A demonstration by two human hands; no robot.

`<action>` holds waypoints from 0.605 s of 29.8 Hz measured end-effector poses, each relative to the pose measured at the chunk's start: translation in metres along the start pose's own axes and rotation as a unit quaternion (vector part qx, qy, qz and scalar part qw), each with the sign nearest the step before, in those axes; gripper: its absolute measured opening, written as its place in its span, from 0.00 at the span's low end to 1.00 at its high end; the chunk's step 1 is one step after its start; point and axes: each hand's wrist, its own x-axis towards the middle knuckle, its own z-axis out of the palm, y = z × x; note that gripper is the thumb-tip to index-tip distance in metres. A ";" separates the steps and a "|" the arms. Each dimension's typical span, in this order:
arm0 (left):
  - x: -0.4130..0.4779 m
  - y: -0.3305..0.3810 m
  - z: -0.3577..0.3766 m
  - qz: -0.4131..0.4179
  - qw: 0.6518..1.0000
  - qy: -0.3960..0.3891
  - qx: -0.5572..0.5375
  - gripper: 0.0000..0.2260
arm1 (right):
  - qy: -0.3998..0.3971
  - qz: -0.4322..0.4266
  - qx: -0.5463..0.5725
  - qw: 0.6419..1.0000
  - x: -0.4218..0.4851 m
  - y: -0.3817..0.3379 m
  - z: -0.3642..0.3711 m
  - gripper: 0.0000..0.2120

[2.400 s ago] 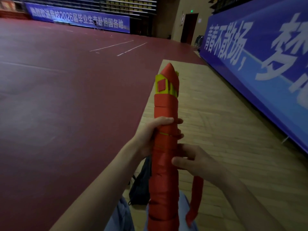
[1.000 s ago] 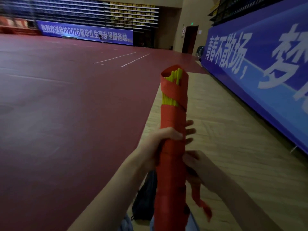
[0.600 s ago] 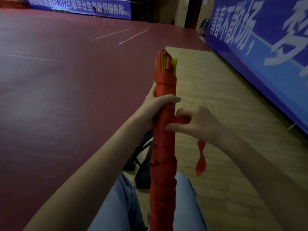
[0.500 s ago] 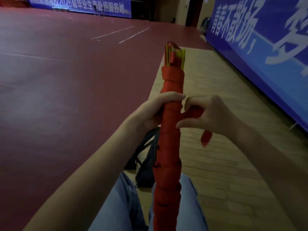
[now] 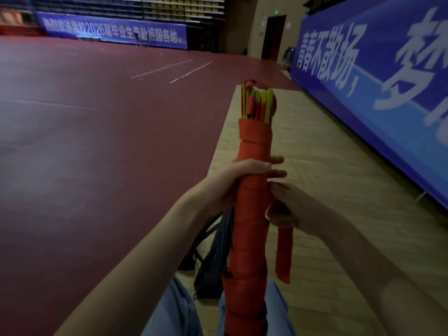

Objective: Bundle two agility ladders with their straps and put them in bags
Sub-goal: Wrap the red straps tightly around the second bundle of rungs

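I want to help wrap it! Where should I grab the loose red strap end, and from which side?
Best pinch the loose strap end near its bottom tip, from the right. It hangs flat and free beside the wrapped ladder bundle, below the right hand holding its top; the left hand grips the bundle's other side.

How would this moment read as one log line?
left hand grips ladder bundle | right hand holds strap tail | dark bag on floor
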 end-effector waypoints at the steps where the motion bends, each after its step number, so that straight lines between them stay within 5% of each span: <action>1: 0.000 0.002 0.001 -0.005 1.000 0.023 0.010 0.20 | -0.004 -0.002 0.005 1.000 0.002 0.001 0.001 0.29; 8: -0.010 0.031 0.002 -0.066 0.963 0.066 0.254 0.23 | 0.025 0.022 0.029 0.999 -0.002 -0.005 0.014 0.25; 12: -0.009 0.028 0.007 0.069 0.938 0.212 0.265 0.31 | 0.050 0.022 -0.004 0.998 0.001 -0.014 0.027 0.19; 18: -0.005 0.038 -0.007 0.150 0.930 0.272 0.197 0.10 | 0.108 0.010 -0.097 0.989 0.020 -0.037 0.042 0.17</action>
